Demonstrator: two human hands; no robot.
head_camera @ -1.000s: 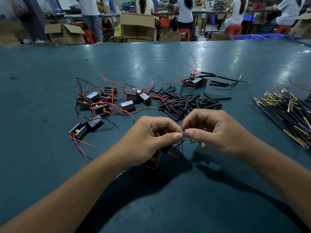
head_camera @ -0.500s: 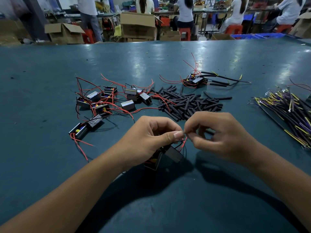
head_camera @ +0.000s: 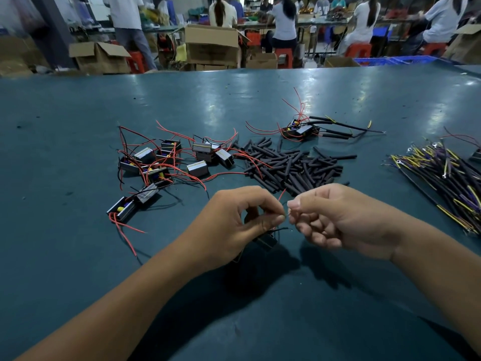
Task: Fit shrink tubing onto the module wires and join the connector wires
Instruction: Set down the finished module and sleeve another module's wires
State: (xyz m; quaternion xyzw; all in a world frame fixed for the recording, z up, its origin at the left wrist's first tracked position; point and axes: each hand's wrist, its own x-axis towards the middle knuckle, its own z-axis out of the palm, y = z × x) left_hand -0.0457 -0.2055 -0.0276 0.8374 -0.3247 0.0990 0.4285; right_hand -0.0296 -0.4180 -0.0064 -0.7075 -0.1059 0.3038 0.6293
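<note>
- The left hand [head_camera: 234, 225] is low over the big green table [head_camera: 78, 256], near the middle. Its thumb and first finger pinch a thin red wire [head_camera: 282, 195].
- Under that hand hangs a small dark module [head_camera: 266, 241], partly hidden by the fingers. A thin black wire [head_camera: 282, 228] sticks out from it toward the right.
- The right hand [head_camera: 338, 220] is just beside the left one, fingertips almost touching. Its fingers are curled in and its thumb and first finger pinch something tiny. It is too small to tell what.
- Just behind both hands lies a pile of black shrink tubing pieces [head_camera: 294, 165].
- To the left of the pile sits a heap of modules with red wires [head_camera: 166, 162], spread out toward the table's left side.
- Farther back is one module with tubes already on its wires [head_camera: 302, 130].
- By the right edge lies a bundle of yellow and purple connector wires [head_camera: 447, 175], well apart from the hands.
- The table is bare in front of the hands and far back to its far edge.
- Past that edge are cardboard boxes [head_camera: 212, 45] and people sitting at other tables.
</note>
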